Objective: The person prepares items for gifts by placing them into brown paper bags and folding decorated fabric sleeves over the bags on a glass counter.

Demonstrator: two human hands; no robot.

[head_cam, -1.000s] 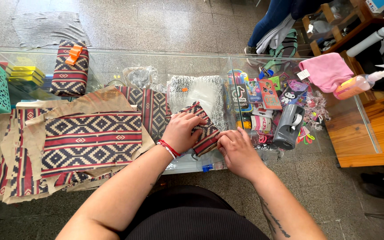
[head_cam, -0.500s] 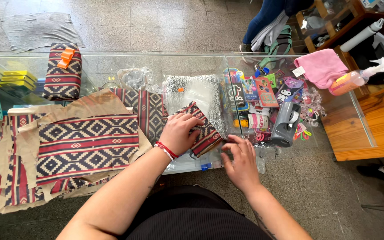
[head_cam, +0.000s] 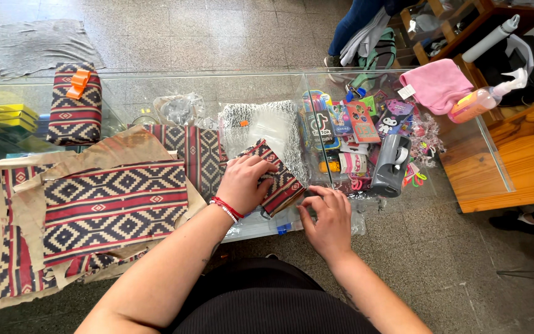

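1. Left hand [head_cam: 242, 182] lies palm-down, fingers spread flat, pressing on a small folded patterned cloth [head_cam: 279, 179] at the near edge of the glass worktop [head_cam: 217, 83].
2. Right hand [head_cam: 327, 216] sits just beside the cloth's near right corner, fingertips curled against its edge; whether it pinches the cloth, cannot tell.
3. Hands are close together, the cloth between them.
4. Red bracelet [head_cam: 225, 207] on the left wrist.
5. Left of the cloth: a large patterned fabric piece [head_cam: 112, 204] spread over brown paper [head_cam: 106, 151].
6. Far left: a rolled patterned bundle [head_cam: 74, 111] with an orange clip [head_cam: 79, 82].
7. Behind the cloth: clear plastic bags [head_cam: 267, 127].
8. Right: small colourful packets [head_cam: 353, 120], a grey dispenser [head_cam: 392, 164], a pink cloth [head_cam: 435, 83], a spray bottle [head_cam: 483, 99].
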